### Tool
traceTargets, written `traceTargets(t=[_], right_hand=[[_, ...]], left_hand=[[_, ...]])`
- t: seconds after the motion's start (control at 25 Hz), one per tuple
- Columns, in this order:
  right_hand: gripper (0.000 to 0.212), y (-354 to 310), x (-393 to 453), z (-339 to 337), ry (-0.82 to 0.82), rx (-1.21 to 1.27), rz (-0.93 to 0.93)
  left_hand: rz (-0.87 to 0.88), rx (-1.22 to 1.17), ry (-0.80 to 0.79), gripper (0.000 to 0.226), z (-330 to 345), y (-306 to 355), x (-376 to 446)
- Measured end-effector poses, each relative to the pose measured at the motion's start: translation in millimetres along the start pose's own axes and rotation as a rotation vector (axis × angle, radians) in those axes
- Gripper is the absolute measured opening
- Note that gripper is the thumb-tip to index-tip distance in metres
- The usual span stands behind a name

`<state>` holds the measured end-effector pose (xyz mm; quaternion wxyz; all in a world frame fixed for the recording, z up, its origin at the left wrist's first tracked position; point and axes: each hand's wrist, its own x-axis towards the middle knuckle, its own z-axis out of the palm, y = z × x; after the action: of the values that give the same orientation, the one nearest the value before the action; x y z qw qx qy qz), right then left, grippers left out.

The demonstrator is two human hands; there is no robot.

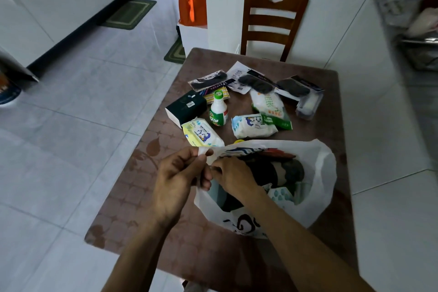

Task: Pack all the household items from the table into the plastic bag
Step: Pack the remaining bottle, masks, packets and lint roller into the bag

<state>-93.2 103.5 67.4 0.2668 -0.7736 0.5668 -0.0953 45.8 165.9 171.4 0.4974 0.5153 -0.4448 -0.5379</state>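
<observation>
Head view puts both hands at the near left rim of the white plastic bag [322, 163]. The left hand [175, 185] pinches the thin film between thumb and curled fingers, and the right hand [233, 176] pinches it just beside, as if parting the mouth. The bag lies on the brown table [132, 208], already holding several dark and pale packs that I cannot count.

By my judgement the job is roughly part done. Left on the table, counted: two wipe packs [201, 134] [252, 125], one bottle [218, 111], one dark box [186, 108], one green-and-white pouch [270, 108], three flat dark packets [208, 80], one clear case [308, 104], and a colourful flat pack [216, 95].
</observation>
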Motion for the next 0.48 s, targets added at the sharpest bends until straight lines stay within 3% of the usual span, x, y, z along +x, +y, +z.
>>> traceTargets(t=[0.24,0.36,0.48], right_hand=[[0.032,-11.0,-9.8,8.0,0.057,0.028,0.098],[0.025,4.8,-33.6,-14.1,0.264,0.173,0.078],[0.016,9.8,-39.6,-55.6,0.511,0.357,0.027]], left_hand=[[-0.033,0.099,0.016,0.023,-5.1,4.0,1.5],[-0.045,0.207,0.076,0.041,-8.8,1.7,3.8],[-0.085,0.273,0.238,0.055,-11.8,-13.5,18.6]])
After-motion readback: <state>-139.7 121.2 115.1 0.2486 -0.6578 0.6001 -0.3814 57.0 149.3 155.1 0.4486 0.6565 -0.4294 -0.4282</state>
